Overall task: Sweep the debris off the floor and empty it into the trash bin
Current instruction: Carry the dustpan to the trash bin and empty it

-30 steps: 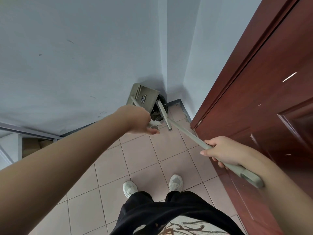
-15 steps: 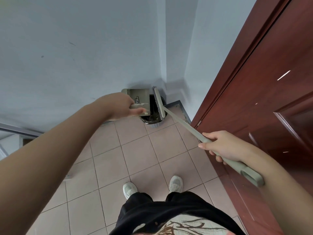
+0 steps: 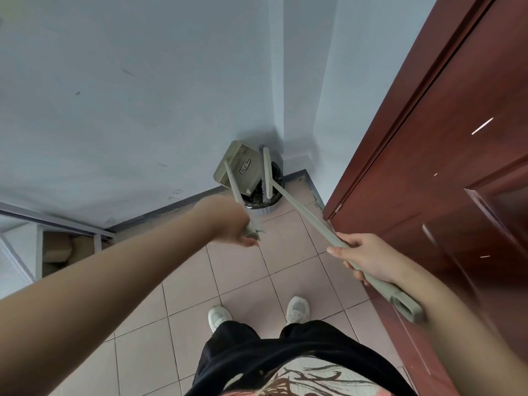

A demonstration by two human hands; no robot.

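Observation:
A grey-green dustpan (image 3: 238, 167) is tipped up over a dark trash bin (image 3: 264, 200) that stands in the corner of the room. My left hand (image 3: 228, 221) grips the end of the dustpan's long handle. Beside the pan, the head of a grey-green broom (image 3: 267, 172) hangs over the bin's opening. Its long handle runs back to my right hand (image 3: 368, 258), which is closed around it near the end. Most of the bin is hidden behind the pan and the broom head. No debris shows on the floor.
Pale blue walls meet at the corner behind the bin. A dark red wooden door (image 3: 443, 167) fills the right side. The floor is pink tile (image 3: 285, 275), with my white shoes (image 3: 297, 308) on it. A low shelf with boxes (image 3: 60, 250) stands at the left.
The dustpan has tilted up again over the bin, its handle now pointing back at me. The broom head stays over the bin. My left hand has dropped lower and closer.

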